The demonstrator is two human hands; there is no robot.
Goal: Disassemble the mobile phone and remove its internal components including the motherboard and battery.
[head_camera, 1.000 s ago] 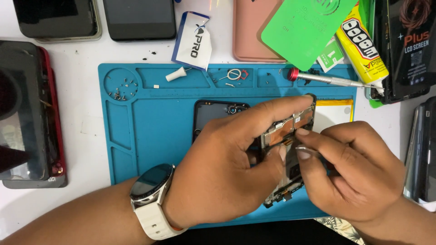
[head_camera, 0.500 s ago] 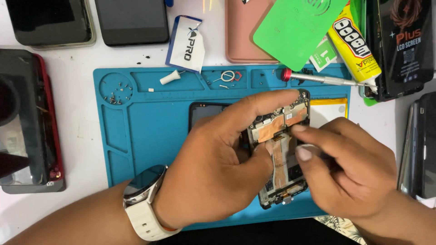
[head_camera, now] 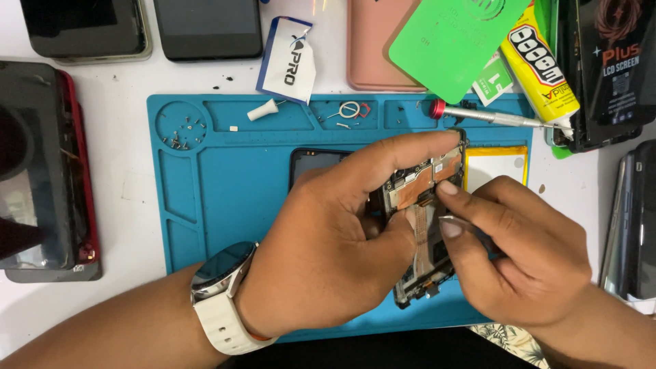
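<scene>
Opened phone (head_camera: 420, 225) held tilted above blue mat (head_camera: 225, 191), middle of table, pinched in left hand (head_camera: 328, 253) grip. Right hand (head_camera: 519, 260) grip pressed together on thin metal tool (head_camera: 456, 220) at board. Slip there = flex cable probably torn. Loose screws (head_camera: 181, 133) far left easily scattered.

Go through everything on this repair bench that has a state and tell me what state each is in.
Opened black phone frame: back off, circuit boards exposed, tilted up.
Left hand: gripping the frame.
Right hand: pinching a thin metal tool against the frame.
Red-capped silver screwdriver: lying flat, unused.
Yellow glue tube: lying flat.
Tiny screws: loose in round tray.
</scene>
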